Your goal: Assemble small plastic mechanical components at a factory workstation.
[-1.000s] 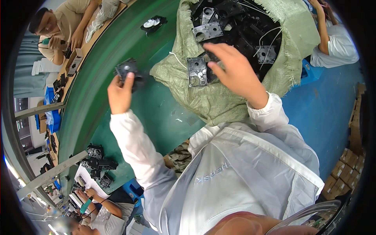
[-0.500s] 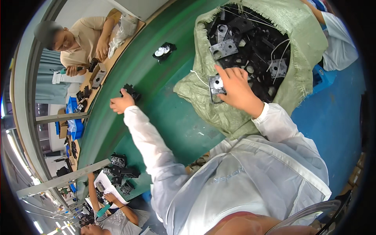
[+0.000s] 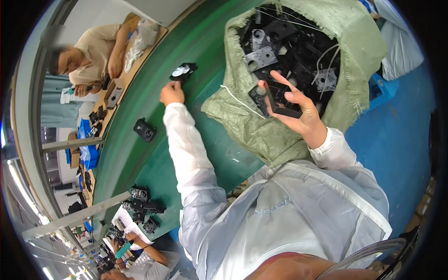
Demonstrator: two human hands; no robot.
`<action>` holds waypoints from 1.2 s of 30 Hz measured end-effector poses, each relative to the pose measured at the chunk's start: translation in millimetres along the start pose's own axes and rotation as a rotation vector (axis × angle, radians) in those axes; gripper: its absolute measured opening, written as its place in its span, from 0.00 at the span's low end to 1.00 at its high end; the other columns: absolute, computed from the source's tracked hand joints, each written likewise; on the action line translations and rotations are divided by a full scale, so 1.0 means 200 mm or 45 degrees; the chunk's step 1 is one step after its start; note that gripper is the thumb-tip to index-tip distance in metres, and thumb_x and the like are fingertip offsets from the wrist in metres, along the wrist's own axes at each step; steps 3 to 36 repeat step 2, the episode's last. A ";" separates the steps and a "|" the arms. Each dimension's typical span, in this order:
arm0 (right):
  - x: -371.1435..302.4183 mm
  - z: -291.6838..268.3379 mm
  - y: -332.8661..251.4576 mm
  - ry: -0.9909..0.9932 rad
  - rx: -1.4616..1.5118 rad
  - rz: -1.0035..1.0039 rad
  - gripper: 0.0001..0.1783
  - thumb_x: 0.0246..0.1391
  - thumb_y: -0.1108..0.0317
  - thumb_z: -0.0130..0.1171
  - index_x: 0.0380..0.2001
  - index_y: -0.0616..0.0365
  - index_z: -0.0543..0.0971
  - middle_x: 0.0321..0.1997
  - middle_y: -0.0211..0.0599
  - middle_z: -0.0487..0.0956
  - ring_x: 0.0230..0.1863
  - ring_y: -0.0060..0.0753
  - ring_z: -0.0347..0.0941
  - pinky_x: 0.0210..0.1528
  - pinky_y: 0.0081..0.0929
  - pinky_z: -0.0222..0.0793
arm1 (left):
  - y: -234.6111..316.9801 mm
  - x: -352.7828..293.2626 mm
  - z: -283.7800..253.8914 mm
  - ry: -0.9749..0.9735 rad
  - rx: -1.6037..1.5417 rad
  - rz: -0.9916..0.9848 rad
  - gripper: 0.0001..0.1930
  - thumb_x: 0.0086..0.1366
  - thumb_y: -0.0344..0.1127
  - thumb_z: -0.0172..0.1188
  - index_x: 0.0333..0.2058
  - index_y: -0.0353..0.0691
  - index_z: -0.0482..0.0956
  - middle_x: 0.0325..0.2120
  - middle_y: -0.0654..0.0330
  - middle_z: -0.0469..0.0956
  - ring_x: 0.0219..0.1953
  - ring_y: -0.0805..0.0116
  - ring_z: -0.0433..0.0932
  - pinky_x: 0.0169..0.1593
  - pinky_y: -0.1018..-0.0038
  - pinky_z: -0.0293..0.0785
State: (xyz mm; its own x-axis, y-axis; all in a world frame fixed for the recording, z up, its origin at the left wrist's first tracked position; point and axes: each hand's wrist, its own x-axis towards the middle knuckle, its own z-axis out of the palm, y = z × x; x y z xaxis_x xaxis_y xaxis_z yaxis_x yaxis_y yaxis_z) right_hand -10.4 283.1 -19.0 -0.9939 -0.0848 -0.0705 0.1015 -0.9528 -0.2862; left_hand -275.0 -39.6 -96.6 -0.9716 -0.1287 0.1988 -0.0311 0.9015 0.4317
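Note:
My left hand [image 3: 172, 94] is at the near edge of a black plastic part with white discs [image 3: 183, 71] on the green belt. Its fingers are closed on that edge, and the fingertips are partly hidden. My right hand [image 3: 305, 112] holds a black box-shaped plastic housing [image 3: 288, 111] between thumb and fingers, tilted, over the rim of a pale green woven sack [image 3: 252, 128]. Many black plastic parts fill the sack, some with round holes, such as a speckled plate [image 3: 260, 59]. Another black housing [image 3: 145, 129] lies alone on the belt, nearer me.
The green belt [image 3: 126, 154] curves along the left. Several black housings [image 3: 142, 205] are clustered at its near end. Two people sit at work beyond it, one at a wooden bench [image 3: 140, 60]. A metal bar [image 3: 77, 217] crosses the lower left. A blue crate [image 3: 383, 91] stands right of the sack.
My left hand has let go of one black housing and moved away to the part with white discs. My right hand has turned and lifted, now with a black housing in its fingers.

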 end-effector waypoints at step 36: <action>-0.03 0.00 0.03 0.048 0.172 0.072 0.41 0.52 0.80 0.55 0.67 0.36 0.60 0.67 0.58 0.63 0.57 0.53 0.71 0.59 0.52 0.69 | -0.06 -0.03 0.02 -0.011 -0.029 0.028 0.11 0.61 0.47 0.64 0.36 0.49 0.87 0.34 0.53 0.85 0.44 0.54 0.82 0.57 0.51 0.64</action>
